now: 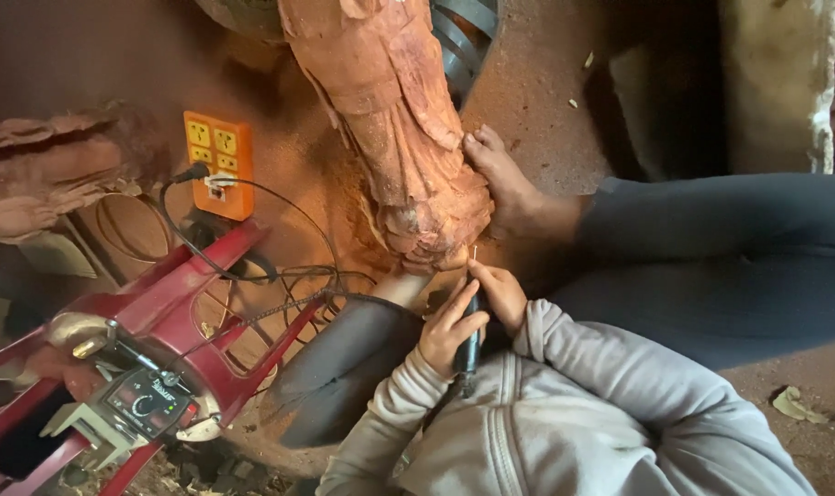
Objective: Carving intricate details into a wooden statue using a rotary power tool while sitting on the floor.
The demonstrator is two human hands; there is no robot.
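Both hands (473,317) on rotary tool (469,344)

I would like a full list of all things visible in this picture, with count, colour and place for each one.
Carved wooden figure: one, reddish-brown, centre top, lying on the ground.
Rough wooden block: one, reddish-brown, left edge.
Plastic power strip: one, orange, upper left, with a black plug in it.
Black cable: several loops, below the strip.
Metal stool frame: one, red, lower left.
Control box with dial: one, dark, on the stool.
Sawdust-covered ground: reddish, all around.
Thin black rotary handpiece: one, held in both hands, tip at the figure's lower end.
Bare foot: pressed against the figure.
Left hand: on the handpiece.
Right hand: on the handpiece.
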